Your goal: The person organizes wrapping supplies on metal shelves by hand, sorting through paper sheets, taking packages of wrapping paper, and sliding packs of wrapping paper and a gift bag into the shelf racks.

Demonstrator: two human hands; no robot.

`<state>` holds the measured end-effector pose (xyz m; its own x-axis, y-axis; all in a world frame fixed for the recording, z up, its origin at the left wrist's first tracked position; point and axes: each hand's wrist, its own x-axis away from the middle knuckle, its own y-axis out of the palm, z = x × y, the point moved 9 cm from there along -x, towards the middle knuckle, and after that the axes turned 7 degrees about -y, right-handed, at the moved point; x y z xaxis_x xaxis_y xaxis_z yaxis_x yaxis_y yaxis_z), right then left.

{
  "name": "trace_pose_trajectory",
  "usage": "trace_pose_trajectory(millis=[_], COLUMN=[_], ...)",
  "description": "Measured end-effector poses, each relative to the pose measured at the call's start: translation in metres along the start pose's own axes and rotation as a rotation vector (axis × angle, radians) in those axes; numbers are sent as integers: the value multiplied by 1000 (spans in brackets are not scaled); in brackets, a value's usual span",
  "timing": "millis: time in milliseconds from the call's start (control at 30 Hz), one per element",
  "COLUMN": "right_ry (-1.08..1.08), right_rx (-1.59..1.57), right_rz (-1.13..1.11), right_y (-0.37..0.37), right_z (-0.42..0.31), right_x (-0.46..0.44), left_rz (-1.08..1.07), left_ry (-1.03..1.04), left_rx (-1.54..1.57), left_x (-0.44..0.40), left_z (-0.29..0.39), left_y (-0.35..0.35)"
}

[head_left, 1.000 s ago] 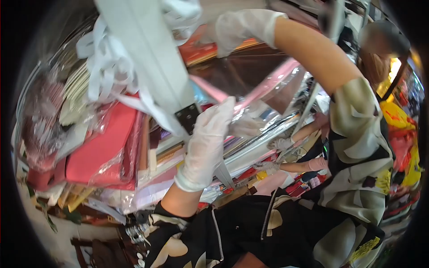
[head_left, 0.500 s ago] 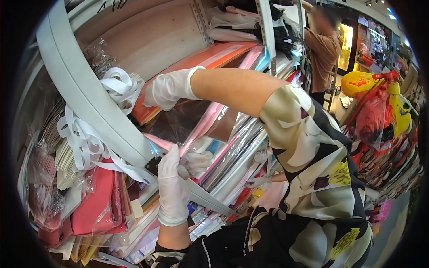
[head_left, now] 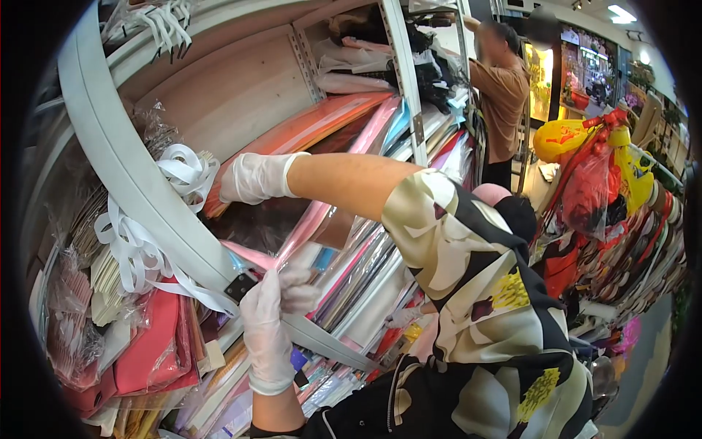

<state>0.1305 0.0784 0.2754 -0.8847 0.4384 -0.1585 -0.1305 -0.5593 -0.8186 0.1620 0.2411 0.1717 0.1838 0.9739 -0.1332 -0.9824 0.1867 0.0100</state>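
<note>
My right hand (head_left: 256, 178), in a white glove, reaches across to the shelf. Its fingers curl over the near end of a stack of orange sheets (head_left: 322, 124). Lower down, my left hand (head_left: 267, 329), also gloved, is closed at the near corner of a pink-edged plastic-wrapped sheet pack (head_left: 300, 233). Blurred white glove fingers (head_left: 296, 290) show just behind that corner; whose they are I cannot tell. Dark clear-wrapped sheets lie between the two hands. The fingertips of my right hand are partly hidden.
A curved white shelf post (head_left: 139, 146) stands close left of my hands, with white ribbon (head_left: 131, 241) hanging over it. Red folders (head_left: 157, 336) in plastic lie lower left. A co-worker's gloved hand (head_left: 404, 316) is below the shelf. Another person (head_left: 504, 95) stands behind, near hanging bags (head_left: 592, 168).
The view has shifted, so the shelf sits lower and further left. Both my hands stay at the same sheets. A person's dark and pink head covering now shows beside my sleeve.
</note>
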Motion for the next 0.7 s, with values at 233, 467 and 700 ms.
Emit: trace_pose_trajectory(millis=[233, 467, 700], right_ry=[-8, 25, -24], right_rx=[48, 8, -103], right_rz=[147, 108, 391], right_y=[-15, -28, -62], right_z=[3, 6, -4], right_x=[9, 68, 158], left_rz=[55, -317, -496], left_ry=[171, 135, -69], left_rx=[56, 254, 402], left_x=[29, 35, 34], left_z=[37, 36, 21], left_y=[-7, 17, 42])
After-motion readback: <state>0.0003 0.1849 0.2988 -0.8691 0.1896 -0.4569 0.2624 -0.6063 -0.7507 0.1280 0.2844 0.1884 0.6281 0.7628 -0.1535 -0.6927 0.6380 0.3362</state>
